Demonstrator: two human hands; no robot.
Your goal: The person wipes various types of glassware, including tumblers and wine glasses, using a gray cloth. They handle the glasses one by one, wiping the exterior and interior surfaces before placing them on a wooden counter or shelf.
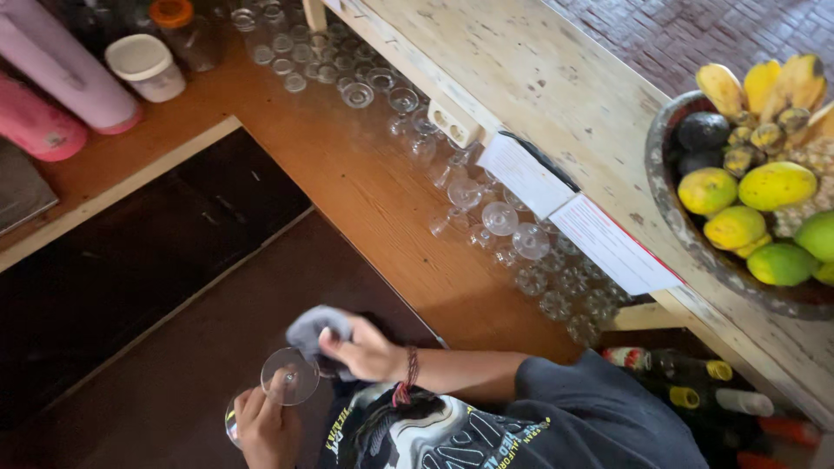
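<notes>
L hand (265, 427) gripped a clear wine glass (287, 379) near frame bottom, foot toward cam. R hand (365, 352) pinched a grey cloth (313, 330) just beside the foot. Upturned glasses (486, 217) lined the table (365, 191); fruit bowl (669, 204) far right.

A person wears a dark charcoal short-sleeved cotton T-shirt (599, 417) with a large black-and-white graphic across the chest and curved yellow lettering beside it. A thin braided cord bracelet in red and dark threads (408, 375) circles the right wrist, loose ends trailing. Both forearms are bare.
</notes>
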